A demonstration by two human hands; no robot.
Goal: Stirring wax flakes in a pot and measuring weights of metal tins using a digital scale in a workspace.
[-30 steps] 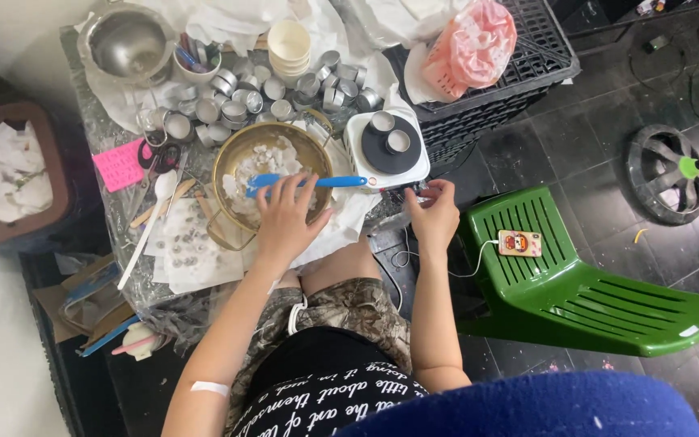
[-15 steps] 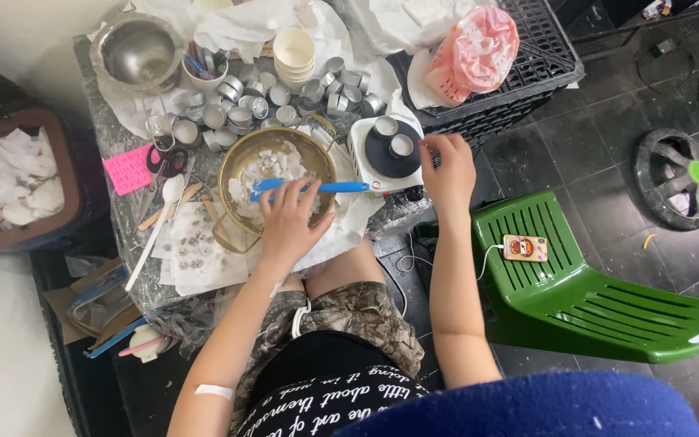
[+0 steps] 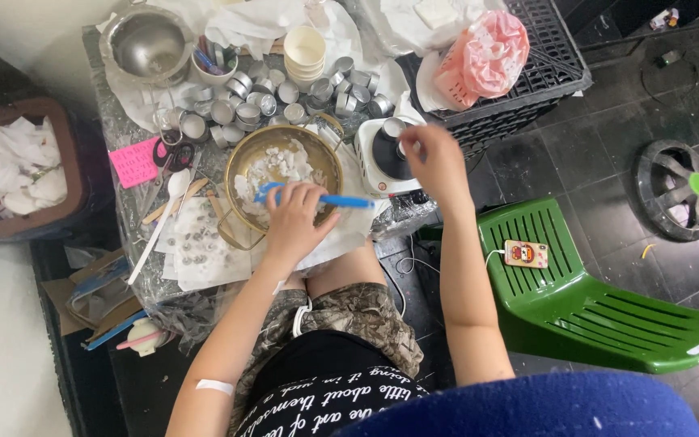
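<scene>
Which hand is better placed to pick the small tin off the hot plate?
The right hand: it hovers over the white hot plate, fingers at the small tin. The left hand is busy holding the blue spatula on the brass bowl.

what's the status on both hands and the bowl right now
Left hand grip shut on blue spatula over brass bowl of white flakes. Right hand on small tin atop hot plate. Loose tins crowd behind bowl.

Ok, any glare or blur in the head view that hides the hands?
Head view: even daylight, soft shadows; glare only on the steel pot; left hand on the blue-handled tool is sharp, right hand slightly motion-blurred; wide-angle bends the edges.
</scene>
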